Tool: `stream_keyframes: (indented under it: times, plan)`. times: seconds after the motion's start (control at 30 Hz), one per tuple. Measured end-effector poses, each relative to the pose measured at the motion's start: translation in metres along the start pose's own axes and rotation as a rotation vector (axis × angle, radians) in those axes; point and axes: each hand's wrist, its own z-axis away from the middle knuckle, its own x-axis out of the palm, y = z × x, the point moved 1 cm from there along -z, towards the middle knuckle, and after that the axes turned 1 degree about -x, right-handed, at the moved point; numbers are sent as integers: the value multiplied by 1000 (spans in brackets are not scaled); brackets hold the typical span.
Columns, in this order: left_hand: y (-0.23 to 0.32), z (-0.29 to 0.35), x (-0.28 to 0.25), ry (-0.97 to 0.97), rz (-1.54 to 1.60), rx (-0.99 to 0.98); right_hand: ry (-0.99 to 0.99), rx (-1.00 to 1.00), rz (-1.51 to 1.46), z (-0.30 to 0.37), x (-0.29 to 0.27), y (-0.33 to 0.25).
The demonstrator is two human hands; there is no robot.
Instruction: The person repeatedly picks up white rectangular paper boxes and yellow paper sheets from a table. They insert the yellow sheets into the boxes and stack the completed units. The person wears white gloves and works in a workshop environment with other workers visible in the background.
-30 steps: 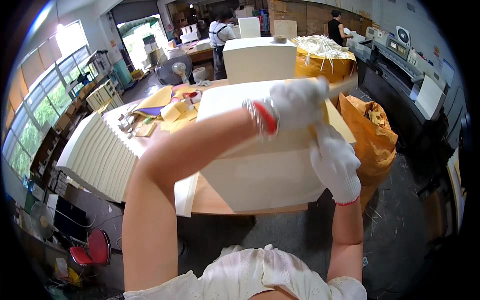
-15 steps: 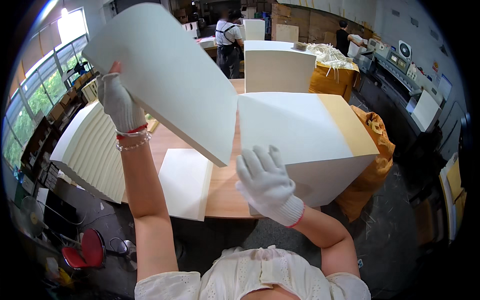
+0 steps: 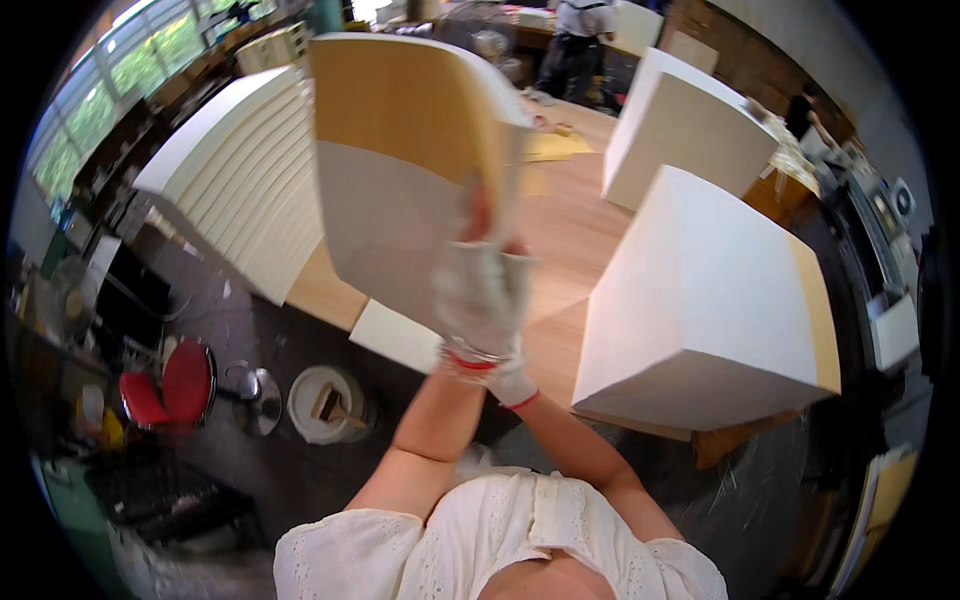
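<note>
My left hand (image 3: 480,290), in a white knit glove with bare fingertips, grips the right edge of a thick stack of paper (image 3: 385,210). The stack stands upright above the table, its face white below and tan across the top; motion blurs it slightly. Behind my left wrist is my gloved right hand (image 3: 513,388); its fingers are hidden. To the right on the table sits a tall white paper stack (image 3: 735,270) with a tan strip along its far right side. A thinner white paper stack (image 3: 395,335) lies at the front edge, partly under the held one.
A large stack of layered paper bundles (image 3: 235,185) leans at the left of the wooden table (image 3: 560,240). Another tall stack (image 3: 690,130) stands at the back. A white bucket (image 3: 325,405) holding a brush and a red chair (image 3: 190,385) are on the floor. Two people work farther off.
The held stack has swung upright, now showing its tan-banded face. My left hand has moved toward the middle; my right hand has left the tall stack's side and come behind it. The view has turned left.
</note>
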Motion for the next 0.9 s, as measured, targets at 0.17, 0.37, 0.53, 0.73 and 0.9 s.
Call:
stream_keyframes:
  times: [0.17, 0.37, 0.53, 0.73, 0.9]
  plan:
    - [-34, 60, 42, -382, 177, -246, 31, 409, -338, 53, -10, 69]
    - [-198, 163, -25, -783, 283, -622, 107, 668, -290, 36, -17, 98]
    - [-315, 199, -149, -1147, -199, -481, -109, 819, 608, 34, -22, 54]
    - [-326, 207, -146, -1213, -85, -452, -472, 593, 905, 68, -3, 30]
    - [-349, 220, -152, -1183, -11, -442, -417, 517, 939, 70, 10, 39]
